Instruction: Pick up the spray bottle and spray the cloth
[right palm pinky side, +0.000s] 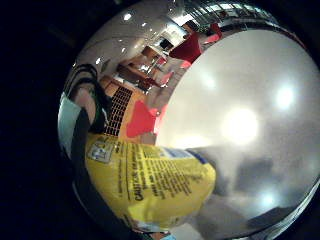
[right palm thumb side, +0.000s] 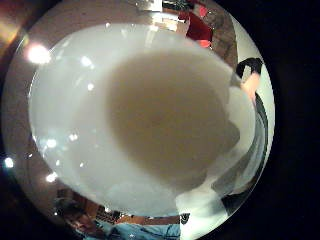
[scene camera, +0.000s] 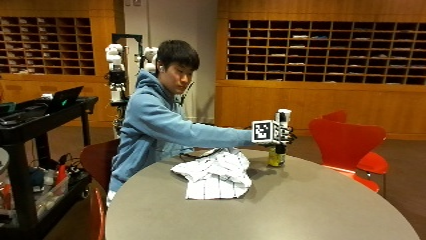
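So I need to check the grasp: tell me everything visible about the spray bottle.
The spray bottle stands upright on the round grey table, beyond the crumpled white checked cloth and apart from it. Its body carries a yellow label with black caution print; the top looks pale. The gloved right hand is at its upper part; whether the fingers close round it cannot be seen.

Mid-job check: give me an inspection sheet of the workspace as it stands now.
Surface: round grey table, bare around the cloth.
Job's things: yellow spray bottle upright on the table past the cloth; its label fills part of the little finger side palm view. Checked white cloth lies crumpled in front of the person.
Clutter: nothing seen on the table.
Grip: right hand is at the bottle's top; fingers not visible.
Cables: nothing to report.
Surroundings: red chairs, black cart, wooden wall shelving.
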